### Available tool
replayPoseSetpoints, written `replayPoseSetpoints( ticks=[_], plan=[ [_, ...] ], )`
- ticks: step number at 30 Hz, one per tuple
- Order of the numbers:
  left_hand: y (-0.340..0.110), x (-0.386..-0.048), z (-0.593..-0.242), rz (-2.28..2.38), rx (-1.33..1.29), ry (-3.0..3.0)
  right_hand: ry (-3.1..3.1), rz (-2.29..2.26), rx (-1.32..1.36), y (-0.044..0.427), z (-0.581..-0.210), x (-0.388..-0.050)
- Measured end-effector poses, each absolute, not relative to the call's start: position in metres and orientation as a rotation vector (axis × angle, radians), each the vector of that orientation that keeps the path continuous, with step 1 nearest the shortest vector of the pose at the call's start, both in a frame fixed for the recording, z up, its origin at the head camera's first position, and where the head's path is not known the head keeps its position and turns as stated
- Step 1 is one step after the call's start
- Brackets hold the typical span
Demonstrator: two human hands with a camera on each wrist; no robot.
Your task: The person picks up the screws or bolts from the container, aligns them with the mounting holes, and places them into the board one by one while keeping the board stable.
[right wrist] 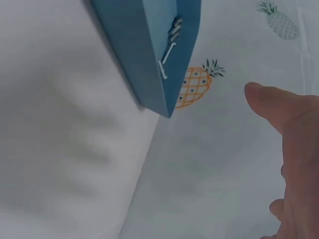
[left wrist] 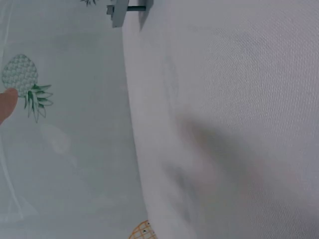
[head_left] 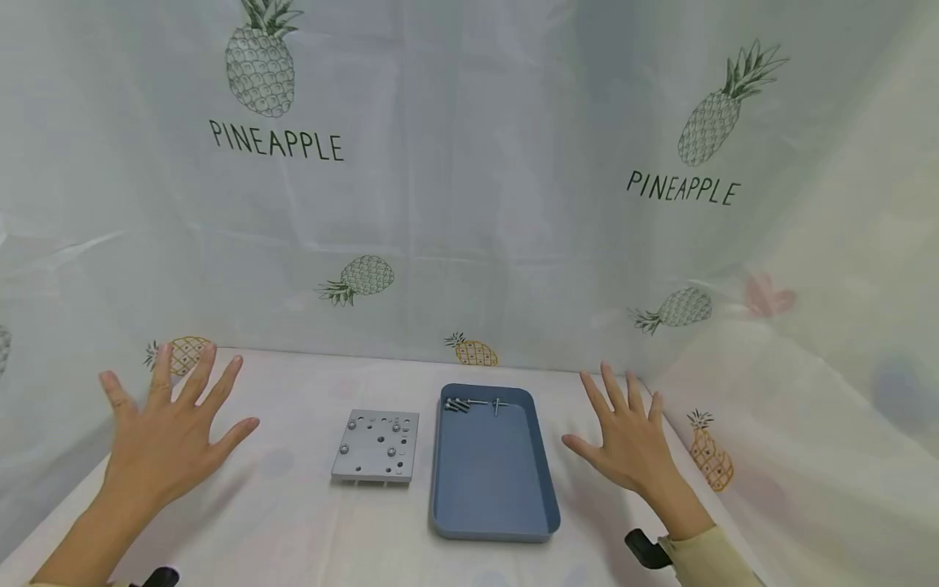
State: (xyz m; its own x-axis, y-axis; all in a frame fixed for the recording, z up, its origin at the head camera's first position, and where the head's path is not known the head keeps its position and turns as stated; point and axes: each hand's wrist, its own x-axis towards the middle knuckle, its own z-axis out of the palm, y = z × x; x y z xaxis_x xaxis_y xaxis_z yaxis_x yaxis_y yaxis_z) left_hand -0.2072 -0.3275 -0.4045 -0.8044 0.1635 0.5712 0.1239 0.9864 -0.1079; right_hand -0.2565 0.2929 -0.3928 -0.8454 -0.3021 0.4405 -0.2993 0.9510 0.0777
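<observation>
A square silver metal plate (head_left: 370, 461) with several holes sits on the white-covered table, several screws (head_left: 396, 427) standing in it. Right of it lies a blue rectangular tray (head_left: 499, 489), with several loose screws (head_left: 458, 404) at its far end; they also show in the right wrist view (right wrist: 172, 42). My left hand (head_left: 163, 440) is spread above the table, left of the plate and touching nothing. Fingers spread too, my right hand (head_left: 629, 440) hovers right of the tray, apart from it. Only a fingertip (left wrist: 7, 104) of the left hand shows in the left wrist view.
A pale curtain (head_left: 469, 163) printed with pineapples hangs behind the table and along its right side. The white tablecloth (head_left: 293, 522) carries soft shadows of both hands. Dark wrist straps (head_left: 647, 549) show near the sleeves.
</observation>
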Motion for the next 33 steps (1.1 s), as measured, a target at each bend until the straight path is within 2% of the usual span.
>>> replayPoseSetpoints(
  ticks=[10,22,33],
  plan=[
    [-0.312,-0.21,-0.402,0.065,-0.211,-2.499,-2.641,0.022,0.599,0.27,-0.376,-0.283],
    [-0.289,-0.217,-0.413,-0.115,-0.228,-2.54,-2.691,0.242,0.769,0.246,-0.381,-0.316],
    [-0.258,-0.215,-0.424,-0.51,-0.276,-2.622,-2.824,0.53,0.843,0.23,-0.383,-0.338]
  ],
)
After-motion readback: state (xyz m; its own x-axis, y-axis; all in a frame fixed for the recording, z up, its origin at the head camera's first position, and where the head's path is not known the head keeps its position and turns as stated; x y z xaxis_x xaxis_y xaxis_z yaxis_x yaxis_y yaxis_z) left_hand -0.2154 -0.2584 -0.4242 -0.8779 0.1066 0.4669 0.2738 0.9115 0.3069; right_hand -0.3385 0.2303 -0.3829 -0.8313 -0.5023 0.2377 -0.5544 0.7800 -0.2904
